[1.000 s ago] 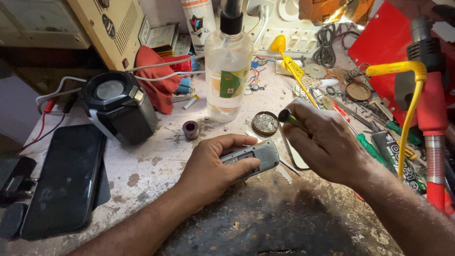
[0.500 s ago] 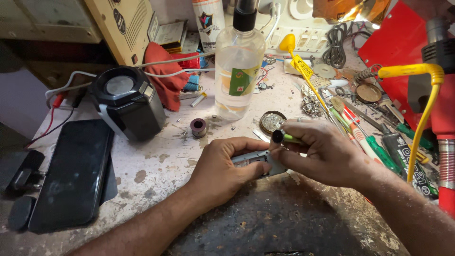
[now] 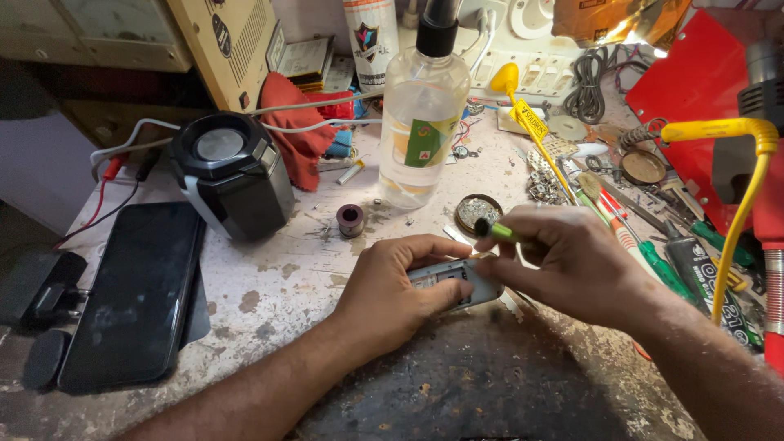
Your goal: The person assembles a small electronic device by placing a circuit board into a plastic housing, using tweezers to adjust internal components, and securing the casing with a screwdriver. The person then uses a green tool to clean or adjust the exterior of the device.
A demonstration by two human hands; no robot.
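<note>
The small grey phone (image 3: 451, 284) lies on the bench just in front of the clear bottle (image 3: 422, 106), its long axis running left to right. The left hand (image 3: 392, 294) is clamped around it. The right hand (image 3: 572, 261) pinches a green tool (image 3: 496, 231) (tip hidden) directly above the phone's right end.

Bench contents, counted — two hands: left hand (image 3: 392, 298), right hand (image 3: 572, 265). One small grey device (image 3: 453, 283); one green-handled tool (image 3: 496, 231); one clear spray bottle (image 3: 422, 122); one black speaker (image 3: 233, 175); one black phone (image 3: 135, 294); one red cloth (image 3: 298, 131); one small metal ring (image 3: 351, 220); one round tin (image 3: 476, 212) — several screwdrivers lie at right, number unclear.
</note>
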